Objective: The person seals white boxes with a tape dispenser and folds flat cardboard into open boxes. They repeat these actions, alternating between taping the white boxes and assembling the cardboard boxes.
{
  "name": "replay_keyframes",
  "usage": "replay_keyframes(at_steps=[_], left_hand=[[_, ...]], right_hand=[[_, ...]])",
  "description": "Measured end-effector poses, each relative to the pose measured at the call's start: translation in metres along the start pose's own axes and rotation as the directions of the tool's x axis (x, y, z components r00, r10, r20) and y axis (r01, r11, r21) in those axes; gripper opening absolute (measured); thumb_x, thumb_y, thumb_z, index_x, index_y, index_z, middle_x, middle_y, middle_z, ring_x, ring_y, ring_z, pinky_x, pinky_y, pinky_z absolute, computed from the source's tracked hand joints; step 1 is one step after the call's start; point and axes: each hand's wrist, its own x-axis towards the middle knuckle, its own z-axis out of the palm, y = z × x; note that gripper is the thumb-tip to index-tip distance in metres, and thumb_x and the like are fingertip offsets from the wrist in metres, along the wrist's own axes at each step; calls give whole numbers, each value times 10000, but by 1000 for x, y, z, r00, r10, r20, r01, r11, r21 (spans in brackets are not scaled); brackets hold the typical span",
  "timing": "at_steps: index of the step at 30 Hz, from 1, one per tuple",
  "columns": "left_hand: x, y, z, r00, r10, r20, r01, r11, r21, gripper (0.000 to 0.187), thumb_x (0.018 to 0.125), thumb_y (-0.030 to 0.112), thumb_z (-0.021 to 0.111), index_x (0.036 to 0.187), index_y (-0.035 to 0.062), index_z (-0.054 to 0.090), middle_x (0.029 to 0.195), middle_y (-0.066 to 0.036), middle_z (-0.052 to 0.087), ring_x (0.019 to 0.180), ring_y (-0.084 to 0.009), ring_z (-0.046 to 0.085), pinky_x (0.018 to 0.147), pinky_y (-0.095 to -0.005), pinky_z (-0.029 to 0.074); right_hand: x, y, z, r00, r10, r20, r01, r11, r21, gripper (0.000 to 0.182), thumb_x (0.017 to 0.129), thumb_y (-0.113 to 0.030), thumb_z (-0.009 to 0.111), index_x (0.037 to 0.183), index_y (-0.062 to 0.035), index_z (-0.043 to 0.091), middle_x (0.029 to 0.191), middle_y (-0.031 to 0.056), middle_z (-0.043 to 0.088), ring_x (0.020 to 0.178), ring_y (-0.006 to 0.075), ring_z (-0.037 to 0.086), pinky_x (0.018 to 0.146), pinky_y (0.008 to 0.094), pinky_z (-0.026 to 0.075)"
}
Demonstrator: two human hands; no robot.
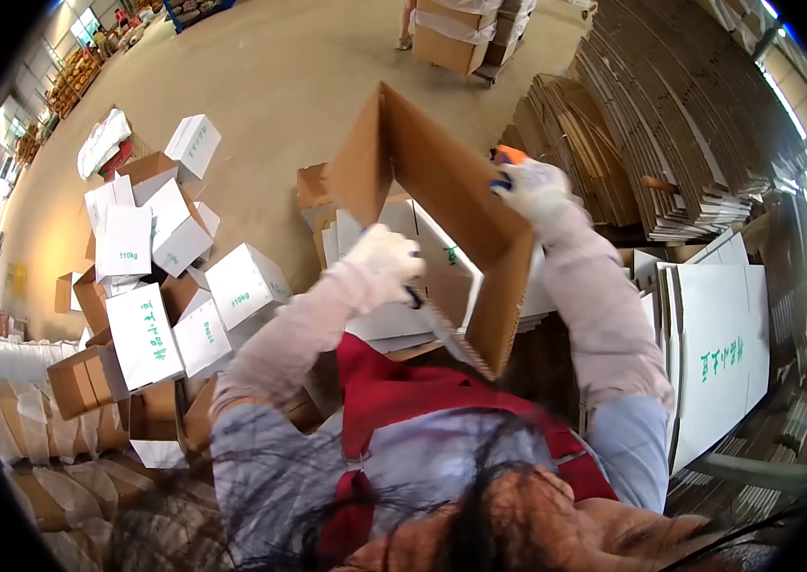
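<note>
The left hand point(386, 264) has its fingers bent shut on the near left edge of the brown box point(461, 198). The right hand point(534, 189) is bent shut around an orange thing point(511, 154), and it sits at the box's two o'clock edge; I can't tell if it pinches the box too. Both hands wear white gloves.

The box is up in the air, right in front of the chest, with its walls spread apart like a frame. It looks light and a bit stiff, but it should bend and flop at the folds. It doesn't look slippery, and a hard squeeze could dent it. The best place to hold it seems to be the edges close to the corners, one hand on each side.

Under it lies a pile of white card point(392, 322). White boxes point(144, 334) are heaped at nine o'clock. Tall stacks of flat cardboard point(680, 105) stand at two o'clock, and a big white box point(723, 357) is at four.
</note>
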Motion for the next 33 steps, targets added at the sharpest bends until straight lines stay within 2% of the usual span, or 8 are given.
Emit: replay_keyframes(at_steps=[8, 10, 16, 18, 23, 26, 30, 33], left_hand=[[-8, -58, -24, 895, -110, 433, 256, 920, -297, 857, 581, 233, 823, 1330, 81, 435, 1026, -101, 633, 973, -228, 612, 878, -302, 480], [-1, -60, -20, 945, 173, 279, 106, 644, -757, 865, 611, 230, 812, 1348, 44, 399, 1165, -141, 583, 1105, -215, 552, 956, -297, 434], [62, 128, -6, 815, 28, 579, 220, 909, -354, 906, 696, 611, 644, 1352, 54, 361, 1160, -253, 554, 1038, -361, 565, 907, -394, 452], [67, 123, 50, 886, -31, 462, 191, 933, -304, 825, 702, 572, 662, 1295, 39, 449, 1093, -243, 596, 990, -346, 597, 868, -398, 476], [89, 48, 62, 477, -65, 877, 720, 600, -347, 584, 704, 527, 677, 1028, 42, 663, 910, -148, 674, 814, -262, 649, 732, -358, 507], [110, 46, 63, 513, -196, 836, 317, 948, 27, 608, 687, 582, 663, 1014, 69, 672, 923, -112, 680, 823, -271, 649, 738, -399, 498], [131, 51, 83, 620, -198, 759, 73, 978, 196, 617, 701, 596, 633, 1108, 132, 646, 1122, -103, 626, 1035, -273, 589, 909, -431, 440], [130, 14, 5, 985, -161, -65, 172, 834, 524, 604, 765, 471, 620, 1266, 163, 486, 1335, -77, 453, 1251, -316, 391, 1032, -540, 273]], right_hand=[[-128, 31, 46, 998, 68, -19, -66, 995, 71, 320, 817, -428, 583, 973, -159, 659, 867, 124, 630, 797, 290, 626, 718, 390, 484], [-133, 28, 44, 998, 59, 15, -61, 988, 143, 312, 832, -413, 566, 974, -150, 655, 865, 130, 625, 796, 280, 627, 701, 398, 481], [-129, 26, 40, 1000, 4, 18, -6, 994, 113, 339, 853, -416, 525, 983, -127, 647, 869, 129, 631, 821, 284, 624, 721, 404, 465], [-131, 32, 41, 998, 4, 67, -13, 990, 138, 359, 860, -425, 511, 998, -122, 645, 881, 133, 632, 839, 285, 620, 729, 410, 458], [-130, 35, 50, 1000, -4, 23, -1, 978, 210, 361, 867, -418, 500, 1012, -122, 646, 896, 151, 627, 830, 299, 615, 719, 419, 457], [-134, 33, 49, 999, 51, 10, -52, 979, 199, 339, 863, -403, 512, 1003, -125, 648, 881, 149, 627, 818, 299, 617, 713, 419, 458], [-147, 26, 47, 993, 106, -61, -93, 979, 181, 304, 847, -399, 541, 965, -141, 650, 830, 140, 621, 773, 288, 619, 682, 413, 456], [-145, 23, 46, 987, 150, -56, -139, 976, 169, 302, 844, -399, 544, 961, -142, 649, 829, 136, 619, 768, 289, 617, 685, 410, 454]])
